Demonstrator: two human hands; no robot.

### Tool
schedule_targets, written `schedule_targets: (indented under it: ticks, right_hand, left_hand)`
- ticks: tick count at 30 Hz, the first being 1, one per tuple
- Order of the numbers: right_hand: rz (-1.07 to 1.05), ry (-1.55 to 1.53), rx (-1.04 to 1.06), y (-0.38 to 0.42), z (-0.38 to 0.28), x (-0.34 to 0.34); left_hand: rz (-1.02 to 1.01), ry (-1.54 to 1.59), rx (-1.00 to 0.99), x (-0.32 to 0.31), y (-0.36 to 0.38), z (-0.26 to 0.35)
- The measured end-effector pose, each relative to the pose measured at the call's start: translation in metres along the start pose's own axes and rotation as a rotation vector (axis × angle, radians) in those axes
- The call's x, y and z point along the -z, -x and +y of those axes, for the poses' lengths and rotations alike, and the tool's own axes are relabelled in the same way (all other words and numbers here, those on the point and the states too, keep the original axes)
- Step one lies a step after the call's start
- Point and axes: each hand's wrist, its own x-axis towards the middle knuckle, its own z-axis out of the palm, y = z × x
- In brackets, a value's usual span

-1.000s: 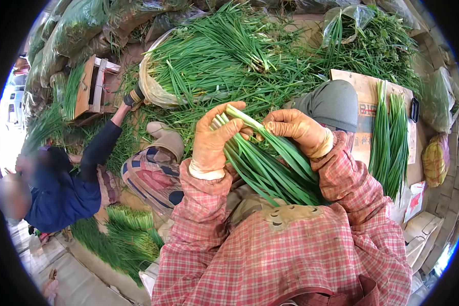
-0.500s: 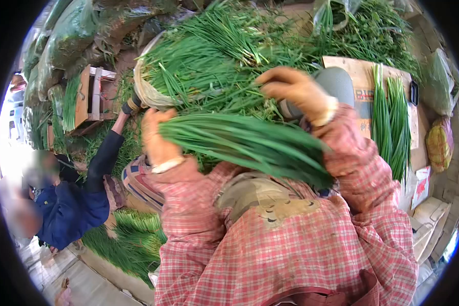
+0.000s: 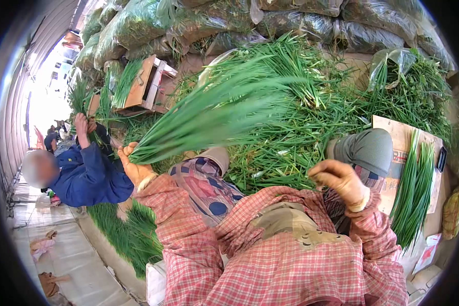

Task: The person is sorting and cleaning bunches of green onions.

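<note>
A long bunch of chives [image 3: 204, 120] fans out from my left hand [image 3: 135, 166], which is closed around its gathered end. The loose tips spread up and to the right, blurred by motion. My right hand [image 3: 339, 182] is in front of my grey-covered knee, fingers curled together and no chives visible in it. Beneath the bunch, a wide heap of loose chives [image 3: 275, 158] covers the ground in front of my legs. A neater chive bundle [image 3: 303, 84] lies on top of the heap.
On the right, two chive bundles [image 3: 410, 188] lie on a cardboard sheet [image 3: 392, 132]. A co-worker in blue [image 3: 94, 171] sits at left near a wooden stand [image 3: 140, 84]. Stuffed plastic bags [image 3: 301, 25] line the back. More chives [image 3: 132, 237] lie at lower left.
The bunch has swung from across my lap to the upper left, its tips now pointing away from me. My right hand has moved away from the heap. The view has shifted.
</note>
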Motion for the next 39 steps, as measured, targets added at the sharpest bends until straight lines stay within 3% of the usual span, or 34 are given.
schedule_targets:
  ticks: [2,3,4,7,8,10,11,12,14,16,18,19,21,23,24,26,27,29,32,33,34,35,36,38,39]
  right_hand:
    - [-0.031,0.477,0.242,-0.012,0.017,-0.002]
    - [-0.026,1.036,0.321,-0.017,0.023,0.004]
    - [0.135,1.419,0.302,-0.015,0.004,-0.004]
    - [0.313,0.973,0.631,-0.012,-0.045,0.0]
    - [0.287,0.882,0.666,-0.008,-0.074,-0.008]
    - [0.412,0.732,1.114,-0.018,-0.106,-0.029]
    - [0.334,0.644,1.215,-0.016,-0.128,-0.037]
    - [0.388,0.68,1.343,-0.01,-0.141,-0.039]
    - [0.417,0.766,1.415,0.008,-0.163,-0.033]
    - [0.469,0.879,1.458,0.034,-0.176,-0.01]
    - [0.406,0.879,1.063,0.071,-0.183,0.019]
    - [0.548,0.895,1.053,0.079,-0.169,0.031]
    - [0.687,0.933,0.6,0.127,-0.162,0.053]
    - [0.762,0.908,0.517,0.16,-0.134,0.09]
    - [0.803,0.779,0.204,0.18,-0.126,0.107]
    - [1.002,0.853,0.246,0.201,-0.08,0.153]
    - [1.135,0.788,0.065,0.206,-0.059,0.177]
    - [1.284,0.882,-0.068,0.204,-0.001,0.239]
    - [1.323,1.261,-0.357,0.175,0.038,0.287]
    - [1.373,1.233,-0.393,0.163,0.055,0.304]
    - [1.285,1.157,-0.464,0.156,0.062,0.313]
    - [1.227,1.349,-0.496,0.157,0.076,0.321]
    - [1.252,1.364,-0.699,0.143,0.051,0.299]
    - [1.168,1.648,-0.915,0.121,0.013,0.276]
    - [1.108,1.733,-0.757,0.107,-0.007,0.273]
  left_hand:
    - [-0.015,-0.492,-0.385,-0.028,0.008,-0.009]
    - [-0.029,-0.731,-0.57,-0.051,0.011,-0.016]
    - [-0.05,-0.964,-0.753,-0.076,0.012,-0.023]
    - [-0.199,-1.121,-0.984,-0.154,0.04,-0.054]
    - [-0.124,-1.408,-1.111,-0.194,0.062,-0.074]
    - [-0.362,-1.29,-1.167,-0.229,0.083,-0.093]
    - [-0.544,-1.115,-1.051,-0.25,0.097,-0.11]
    - [-0.709,-0.939,-0.934,-0.27,0.12,-0.131]
    - [-0.73,-0.751,-0.8,-0.305,0.169,-0.174]
    - [-0.839,-0.5,-0.546,-0.337,0.201,-0.201]
    - [-1.012,-0.142,-0.176,-0.366,0.208,-0.226]
    - [-1.038,-0.094,-0.034,-0.369,0.208,-0.247]
    - [-1.07,-0.039,0.247,-0.38,0.217,-0.308]
    - [-1.014,0.001,0.58,-0.385,0.246,-0.347]
    - [-0.938,0.015,0.766,-0.385,0.263,-0.361]
    - [-0.956,-0.225,0.686,-0.352,0.247,-0.398]
    - [-0.959,-0.389,0.645,-0.326,0.228,-0.413]
    - [-0.96,-0.792,0.499,-0.252,0.173,-0.437]
    - [-1.07,-1.516,0.118,-0.104,0.093,-0.429]
    - [-1.139,-1.65,0.033,-0.069,0.085,-0.416]
    - [-1.207,-1.797,-0.04,-0.039,0.08,-0.396]
    - [-1.227,-1.984,0.045,-0.019,0.08,-0.379]
    - [-1.247,-2.144,0.155,-0.004,0.084,-0.368]
    - [-1.312,-2.292,0.296,0.014,0.089,-0.358]
    - [-1.336,-2.316,0.299,0.022,0.091,-0.357]
